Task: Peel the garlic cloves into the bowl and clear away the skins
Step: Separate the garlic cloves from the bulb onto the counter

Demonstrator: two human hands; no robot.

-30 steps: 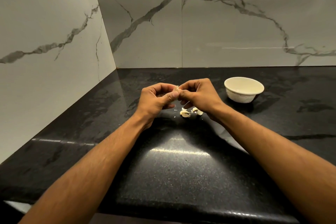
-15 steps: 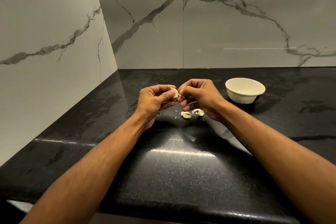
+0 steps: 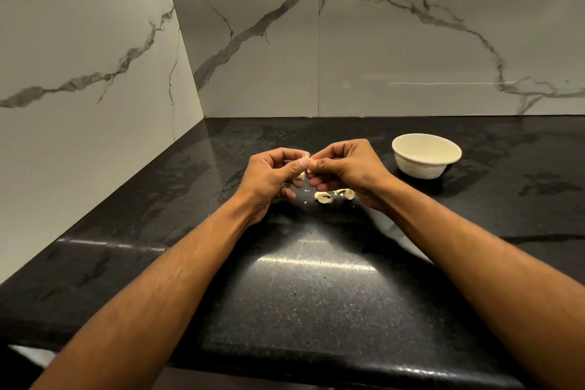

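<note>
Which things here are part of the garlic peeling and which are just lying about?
Part of the job: clove pinched by left hand and right hand; garlic pieces on the counter; bowl.

Just there: marble wall; nothing else lying about.

Pale garlic clove (image 3: 302, 175) pinched between both hands, left of cream bowl (image 3: 425, 159).

It was a home kitchen: a black stone counter (image 3: 316, 294) met marble-veined wall tiles (image 3: 411, 41) in a corner.
</note>
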